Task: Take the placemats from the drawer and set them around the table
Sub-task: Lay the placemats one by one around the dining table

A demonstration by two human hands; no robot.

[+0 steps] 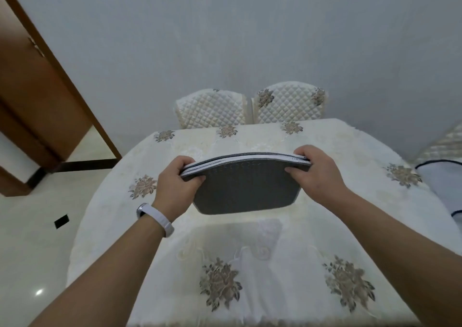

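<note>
A stack of grey placemats (246, 189) with white edges hangs in the air above the middle of the table (350, 221), tilted with its grey face toward me. My left hand (178, 179) grips the stack's upper left corner; a white band sits on that wrist. My right hand (313, 170) grips the upper right corner. The table wears a cream lace cloth with embroidered flowers, and the stack casts a shadow on it. No mat lies on the cloth.
Two quilted cream chairs (250, 105) stand against the grey wall at the table's far side. Another chair back (440, 144) and a white cushion with dark piping (442, 179) are at the right. A brown wooden door (32, 89) is at the left over a glossy floor.
</note>
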